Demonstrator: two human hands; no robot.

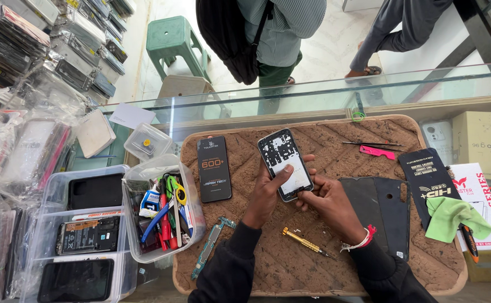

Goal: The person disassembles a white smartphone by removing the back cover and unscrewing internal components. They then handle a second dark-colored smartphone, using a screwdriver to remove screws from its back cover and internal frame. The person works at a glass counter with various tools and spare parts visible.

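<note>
The opened phone [285, 164] is held above the brown work mat [268, 258]. The left hand [268, 193] grips its side, thumb on the white part. The right hand [327, 201] holds the bottom edge. Hold it steady and press softly. The brass screwdriver [304, 242] lies near.

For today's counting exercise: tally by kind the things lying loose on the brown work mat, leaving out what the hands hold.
Boxed screen, black: 1
Circuit board, green: 1
Screwdriver, brass: 1
Back cover, black: 1
Pry tool, pink: 1
Tweezers: 1
Total: 6
</note>
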